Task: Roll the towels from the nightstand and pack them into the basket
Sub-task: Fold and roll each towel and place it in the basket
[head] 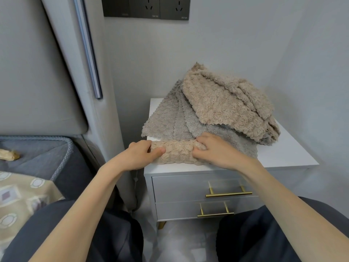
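Observation:
A beige fluffy towel [177,151] lies rolled into a short cylinder at the front edge of the white nightstand [289,154]. My left hand [140,155] grips the roll's left end, thumb on top. My right hand [211,150] grips its right end, fingers curled over it. Behind the roll, a grey towel [166,121] lies spread flat, and a loose beige towel [226,103] is heaped on top of it against the wall. No basket is in view.
The nightstand has two grey drawers with brass handles [228,193]. A bed with a grey mattress [37,159] and padded headboard stands at the left. Dark wall sockets [145,7] sit above. My knees in dark trousers frame the bottom of the view.

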Motion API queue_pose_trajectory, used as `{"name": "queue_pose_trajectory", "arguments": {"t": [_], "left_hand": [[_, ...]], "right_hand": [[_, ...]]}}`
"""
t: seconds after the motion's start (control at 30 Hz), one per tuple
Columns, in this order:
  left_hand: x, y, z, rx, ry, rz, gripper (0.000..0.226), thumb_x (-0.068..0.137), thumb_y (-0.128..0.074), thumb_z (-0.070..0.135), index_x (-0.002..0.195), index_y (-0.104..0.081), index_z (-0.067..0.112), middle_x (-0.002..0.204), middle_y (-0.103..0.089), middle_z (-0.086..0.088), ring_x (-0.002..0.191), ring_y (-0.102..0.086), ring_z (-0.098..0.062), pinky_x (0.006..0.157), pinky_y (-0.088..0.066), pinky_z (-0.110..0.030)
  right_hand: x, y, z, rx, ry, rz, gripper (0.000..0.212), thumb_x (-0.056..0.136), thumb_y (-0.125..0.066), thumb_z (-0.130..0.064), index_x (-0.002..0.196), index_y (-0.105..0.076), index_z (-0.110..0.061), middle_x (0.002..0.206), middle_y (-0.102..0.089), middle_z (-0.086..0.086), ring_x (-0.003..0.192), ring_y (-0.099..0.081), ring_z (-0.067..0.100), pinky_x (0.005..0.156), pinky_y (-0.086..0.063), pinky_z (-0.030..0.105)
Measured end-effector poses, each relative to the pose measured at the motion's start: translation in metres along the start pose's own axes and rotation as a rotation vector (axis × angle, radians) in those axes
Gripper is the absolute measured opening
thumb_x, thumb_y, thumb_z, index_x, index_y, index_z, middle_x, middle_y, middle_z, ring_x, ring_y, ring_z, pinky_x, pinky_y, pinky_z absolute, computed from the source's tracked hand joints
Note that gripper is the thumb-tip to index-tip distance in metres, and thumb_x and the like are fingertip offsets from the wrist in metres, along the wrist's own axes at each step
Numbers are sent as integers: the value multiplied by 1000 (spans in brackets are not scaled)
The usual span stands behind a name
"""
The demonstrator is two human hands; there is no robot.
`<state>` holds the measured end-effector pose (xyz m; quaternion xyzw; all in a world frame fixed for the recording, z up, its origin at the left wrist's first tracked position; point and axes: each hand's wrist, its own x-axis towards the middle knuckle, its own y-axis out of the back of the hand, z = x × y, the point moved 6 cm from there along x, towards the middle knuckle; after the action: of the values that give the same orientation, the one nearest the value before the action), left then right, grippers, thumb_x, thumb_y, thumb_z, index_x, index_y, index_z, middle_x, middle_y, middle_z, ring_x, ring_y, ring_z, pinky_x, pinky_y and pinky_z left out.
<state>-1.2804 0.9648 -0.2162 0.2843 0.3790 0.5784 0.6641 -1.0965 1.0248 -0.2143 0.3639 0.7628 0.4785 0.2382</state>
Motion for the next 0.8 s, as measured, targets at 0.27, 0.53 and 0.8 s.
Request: {"name": "queue_pose_trajectory", "arguments": {"t": [0.27,0.53,0.8], "left_hand": [[-10,-2,2,-49,-47,67,41,96,-47,39,91,-49,-2,82,-46,-6,77,-41,-20,76,-33,-36],[-17,3,22,-490,-127,155,26,95,-54,28,103,-52,3,95,-60,-9,89,-59,-18,81,-53,-32],[-15,11,86,-571,-288,171,11,94,-55,26,102,-53,18,90,-61,4,87,-61,-8,84,-52,-24]], "right_hand": [[-6,-5,-5,70,3,105,30,77,-58,-36,83,-52,-7,59,-42,-6,48,-30,10,46,-26,25],[-21,25,-14,321,-43,71,12,83,-61,-22,84,-51,-15,59,-64,-7,52,-59,7,50,-42,21],[-62,83,-14,287,-34,-12,30,91,-52,-31,119,-50,-21,110,-58,-2,92,-57,15,79,-46,31]]}}
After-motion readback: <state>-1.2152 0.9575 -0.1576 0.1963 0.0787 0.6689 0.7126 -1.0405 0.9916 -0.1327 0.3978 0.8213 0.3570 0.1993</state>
